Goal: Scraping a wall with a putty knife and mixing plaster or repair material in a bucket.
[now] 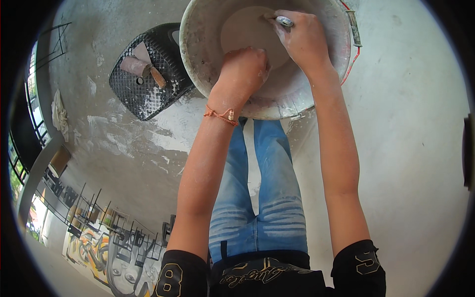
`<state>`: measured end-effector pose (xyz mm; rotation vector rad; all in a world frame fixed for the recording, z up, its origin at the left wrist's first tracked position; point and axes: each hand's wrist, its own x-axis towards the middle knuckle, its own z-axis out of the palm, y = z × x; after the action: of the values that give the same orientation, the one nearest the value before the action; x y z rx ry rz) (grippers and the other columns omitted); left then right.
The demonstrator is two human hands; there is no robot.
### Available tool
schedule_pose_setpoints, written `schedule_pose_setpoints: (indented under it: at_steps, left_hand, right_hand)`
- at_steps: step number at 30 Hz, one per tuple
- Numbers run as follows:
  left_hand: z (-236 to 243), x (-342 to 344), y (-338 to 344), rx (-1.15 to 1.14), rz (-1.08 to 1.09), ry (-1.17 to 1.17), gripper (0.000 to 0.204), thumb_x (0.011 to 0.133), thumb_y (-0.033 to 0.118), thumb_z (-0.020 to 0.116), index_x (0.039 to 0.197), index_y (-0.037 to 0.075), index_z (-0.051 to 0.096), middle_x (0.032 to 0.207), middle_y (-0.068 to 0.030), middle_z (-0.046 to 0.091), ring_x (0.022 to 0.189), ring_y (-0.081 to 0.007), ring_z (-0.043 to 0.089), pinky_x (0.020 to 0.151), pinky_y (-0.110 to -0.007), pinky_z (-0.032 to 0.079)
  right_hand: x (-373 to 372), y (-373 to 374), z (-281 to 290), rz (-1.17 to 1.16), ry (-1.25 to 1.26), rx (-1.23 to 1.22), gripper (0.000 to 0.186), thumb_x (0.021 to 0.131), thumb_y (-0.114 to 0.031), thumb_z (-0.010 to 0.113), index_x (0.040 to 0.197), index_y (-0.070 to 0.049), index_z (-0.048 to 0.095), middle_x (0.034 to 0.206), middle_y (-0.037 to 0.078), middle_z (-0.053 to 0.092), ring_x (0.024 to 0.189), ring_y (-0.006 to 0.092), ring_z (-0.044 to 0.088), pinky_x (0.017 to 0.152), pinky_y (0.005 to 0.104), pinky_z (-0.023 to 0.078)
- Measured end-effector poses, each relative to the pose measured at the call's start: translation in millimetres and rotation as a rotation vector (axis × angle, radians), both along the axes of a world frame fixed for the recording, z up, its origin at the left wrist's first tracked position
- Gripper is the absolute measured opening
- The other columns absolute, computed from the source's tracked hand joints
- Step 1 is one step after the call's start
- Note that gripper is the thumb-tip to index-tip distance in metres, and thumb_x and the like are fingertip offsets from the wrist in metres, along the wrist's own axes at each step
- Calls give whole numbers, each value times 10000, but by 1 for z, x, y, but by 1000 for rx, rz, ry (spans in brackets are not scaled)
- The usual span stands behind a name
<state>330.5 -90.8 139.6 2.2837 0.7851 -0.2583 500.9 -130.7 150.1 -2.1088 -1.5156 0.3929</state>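
A large whitish plastic bucket (198,49) with pale, creamy material (245,29) in its bottom is in front of me. My right hand (304,42) is closed on a small light handle (284,21) inside the bucket, its other end hidden. My left hand (245,69), with an orange cord bracelet, is closed lower left inside the bucket; what it holds, if anything, is hidden.
A black textured plastic stool (126,94) stands left of the bucket, with a scraper (141,52) and wooden-handled tool (157,76) on it. A white cloth (59,114) lies farther left. Black metal racks (89,213) and a painted wall (118,262) are at lower left.
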Motion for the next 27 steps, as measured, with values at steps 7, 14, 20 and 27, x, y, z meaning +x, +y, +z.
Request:
schedule_pose_setpoints:
  at_steps: [7, 14, 20, 27]
  left_hand:
    - [-1, -4, -4, 83, 13, 5, 213, 937, 207, 599, 870, 28, 693, 885, -206, 704, 850, -403, 683, 742, -498, 556]
    - [-3, -1, 1, 141, 26, 31, 239, 946, 235, 597, 895, 38, 723, 870, -187, 721, 837, -400, 696, 749, -494, 571]
    - [-3, -2, 3, 110, 37, 104, 322, 972, 287, 579, 846, 39, 741, 880, -200, 729, 839, -404, 705, 761, -492, 577]
    - [12, 4, -1, 18, -39, 169, 381, 991, 345, 526, 877, 64, 757, 907, -199, 733, 846, -395, 709, 766, -490, 575]
  right_hand:
    - [-5, 2, 16, -29, -94, 118, 110, 878, -62, 709, 935, 29, 735, 873, 241, 701, 867, 383, 696, 789, 462, 534]
    - [2, -3, -7, -3, -42, -177, 162, 881, -121, 733, 912, 34, 695, 888, 274, 681, 885, 480, 639, 784, 498, 532]
    - [-2, -4, -10, 5, 4, -377, 210, 871, -164, 767, 902, 31, 694, 891, 263, 698, 900, 475, 657, 798, 498, 536]
    - [-6, -3, -14, 181, 137, -457, 292, 842, -184, 814, 999, 36, 704, 984, 269, 715, 917, 455, 681, 815, 472, 542]
